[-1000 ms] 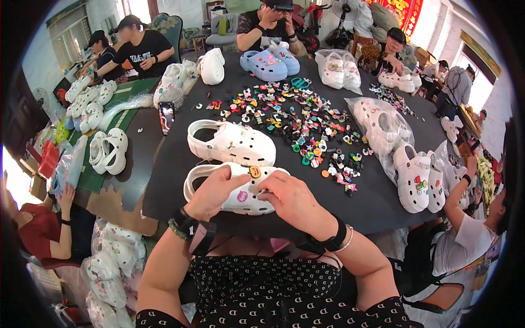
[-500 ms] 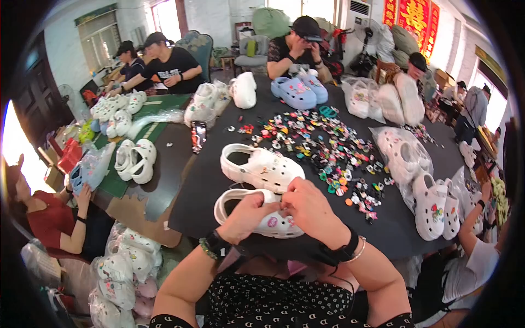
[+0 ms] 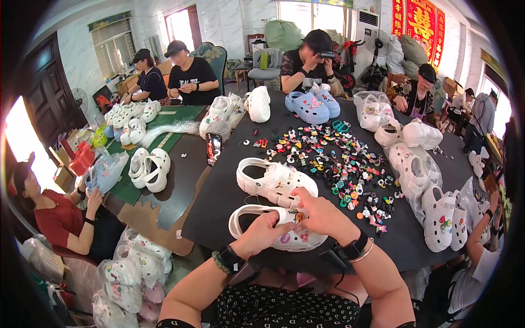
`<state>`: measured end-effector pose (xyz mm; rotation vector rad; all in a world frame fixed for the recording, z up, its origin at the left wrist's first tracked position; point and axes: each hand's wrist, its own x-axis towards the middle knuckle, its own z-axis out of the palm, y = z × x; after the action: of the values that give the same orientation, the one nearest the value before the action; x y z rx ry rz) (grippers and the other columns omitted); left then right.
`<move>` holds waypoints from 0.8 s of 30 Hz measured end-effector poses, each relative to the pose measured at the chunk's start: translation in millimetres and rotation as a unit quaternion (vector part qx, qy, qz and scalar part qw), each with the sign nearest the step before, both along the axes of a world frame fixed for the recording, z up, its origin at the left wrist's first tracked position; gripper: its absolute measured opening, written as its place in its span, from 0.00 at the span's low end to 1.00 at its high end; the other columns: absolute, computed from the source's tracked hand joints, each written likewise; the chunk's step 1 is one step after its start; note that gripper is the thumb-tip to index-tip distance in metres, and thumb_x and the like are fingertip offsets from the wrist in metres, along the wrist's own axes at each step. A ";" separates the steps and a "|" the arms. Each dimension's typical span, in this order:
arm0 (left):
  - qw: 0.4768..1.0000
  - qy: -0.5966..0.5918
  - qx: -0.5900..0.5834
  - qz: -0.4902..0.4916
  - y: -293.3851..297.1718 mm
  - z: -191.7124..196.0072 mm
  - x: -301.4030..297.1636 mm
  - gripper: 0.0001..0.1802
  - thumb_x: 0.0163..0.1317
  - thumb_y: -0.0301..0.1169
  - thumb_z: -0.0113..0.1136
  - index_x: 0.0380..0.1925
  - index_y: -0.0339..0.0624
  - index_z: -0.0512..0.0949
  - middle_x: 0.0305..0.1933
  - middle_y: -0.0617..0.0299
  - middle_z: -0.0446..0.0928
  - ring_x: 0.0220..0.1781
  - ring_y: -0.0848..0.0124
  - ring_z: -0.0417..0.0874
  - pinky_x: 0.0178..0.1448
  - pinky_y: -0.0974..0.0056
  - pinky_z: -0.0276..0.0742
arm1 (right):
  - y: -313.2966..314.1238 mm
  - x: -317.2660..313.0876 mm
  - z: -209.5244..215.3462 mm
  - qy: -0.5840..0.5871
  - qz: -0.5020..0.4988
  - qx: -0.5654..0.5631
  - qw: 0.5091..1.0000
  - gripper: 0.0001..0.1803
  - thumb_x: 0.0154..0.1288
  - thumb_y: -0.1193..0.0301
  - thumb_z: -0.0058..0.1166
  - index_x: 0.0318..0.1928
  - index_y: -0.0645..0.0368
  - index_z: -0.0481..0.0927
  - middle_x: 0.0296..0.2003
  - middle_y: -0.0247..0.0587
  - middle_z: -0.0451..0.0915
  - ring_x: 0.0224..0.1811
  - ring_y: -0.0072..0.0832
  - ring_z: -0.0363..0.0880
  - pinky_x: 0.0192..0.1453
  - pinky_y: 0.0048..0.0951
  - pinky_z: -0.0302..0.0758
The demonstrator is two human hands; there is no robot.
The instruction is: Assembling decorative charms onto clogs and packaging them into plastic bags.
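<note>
1. Bkgd: pale marbled wall (image 3: 240,27), red banner (image 3: 424,27) upper R, standing fan (image 3: 377,44) nr it.
2. Surface: black tabletop (image 3: 210,224); green mat (image 3: 117,180) on adj. table to L.
3. Near clog (image 3: 306,242) (white) on tabletop edge closest to wearer, toe pointing R, under both hands. Far clog (image 3: 276,183), also white, lies just beyond, same direction, w/ small charms on it.
4. L hand (image 3: 258,235): on near clog, thumb along upper, fingers bent by the opening; can't tell if they're clamped on it.
5. R hand (image 3: 326,216): over front of near clog, thumb + index apart, index tip up nr far clog. Anything pinched = can't tell.
6. Orange-brown charm (image 3: 299,216) btwn the hands, by R thumb; pink badge (image 3: 285,238) on near clog's upper, just below L thumb.
7. Multicol. charm pile (image 3: 339,164) spread past far clog, mostly to R.
8. Blue clogs (image 3: 311,106) at far side of pile; bagged clogs (image 3: 413,164) + white pair (image 3: 440,224) to R.
9. Phone (image 3: 214,148) at L edge of tabletop; white clogs (image 3: 150,170) on adj. table.
10. Co-worker in red top (image 3: 63,218) far L, hands on bagged blue item (image 3: 106,172).
</note>
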<state>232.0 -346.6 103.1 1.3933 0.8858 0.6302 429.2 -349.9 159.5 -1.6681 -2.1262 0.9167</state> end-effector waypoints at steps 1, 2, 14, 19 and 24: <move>1.000 -0.001 0.001 0.001 -0.4 -1.1 0.1 0.16 0.67 0.33 0.62 0.49 0.32 0.78 0.41 0.63 0.82 0.39 0.79 0.80 0.44 0.69 0.78 | -1.4 -2.5 -3.1 -0.001 0.001 0.001 1.000 0.40 0.44 0.70 0.75 0.58 0.52 0.67 0.50 0.50 0.80 0.58 0.53 0.76 0.57 0.46 0.74; 1.000 -0.007 0.005 0.002 -1.4 -3.5 0.3 0.16 0.68 0.33 0.62 0.48 0.32 0.78 0.41 0.63 0.82 0.39 0.79 0.80 0.44 0.69 0.78 | -4.6 -5.5 -9.9 -0.044 0.007 0.060 0.997 0.40 0.44 0.70 0.75 0.58 0.51 0.67 0.50 0.48 0.80 0.55 0.54 0.77 0.55 0.46 0.74; 1.000 -0.007 -0.004 0.028 -0.7 -0.7 5.6 0.18 0.65 0.35 0.67 0.47 0.32 0.78 0.42 0.62 0.83 0.39 0.78 0.82 0.42 0.70 0.79 | -9.0 22.0 -21.8 0.139 0.048 0.101 0.984 0.30 0.43 0.67 0.77 0.48 0.61 0.79 0.45 0.44 0.84 0.47 0.36 0.83 0.52 0.35 0.78; 0.995 0.056 0.074 0.044 -1.0 -0.9 6.9 0.18 0.64 0.35 0.67 0.47 0.32 0.79 0.40 0.61 0.83 0.37 0.78 0.83 0.41 0.70 0.79 | -9.8 30.8 -27.8 0.242 0.036 -0.011 0.970 0.28 0.55 0.72 0.72 0.56 0.63 0.77 0.50 0.37 0.81 0.54 0.22 0.77 0.61 0.28 0.75; 0.990 0.105 0.081 0.043 -8.3 13.6 8.2 0.17 0.64 0.34 0.67 0.44 0.31 0.80 0.39 0.62 0.83 0.36 0.79 0.82 0.40 0.70 0.78 | -11.2 27.0 -32.7 0.230 0.022 0.051 0.971 0.24 0.51 0.71 0.69 0.49 0.63 0.79 0.43 0.41 0.84 0.46 0.26 0.82 0.54 0.29 0.77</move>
<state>240.2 -354.9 116.7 1.5955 1.0844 0.6400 456.2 -361.1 126.8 -1.2148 -1.8622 1.0645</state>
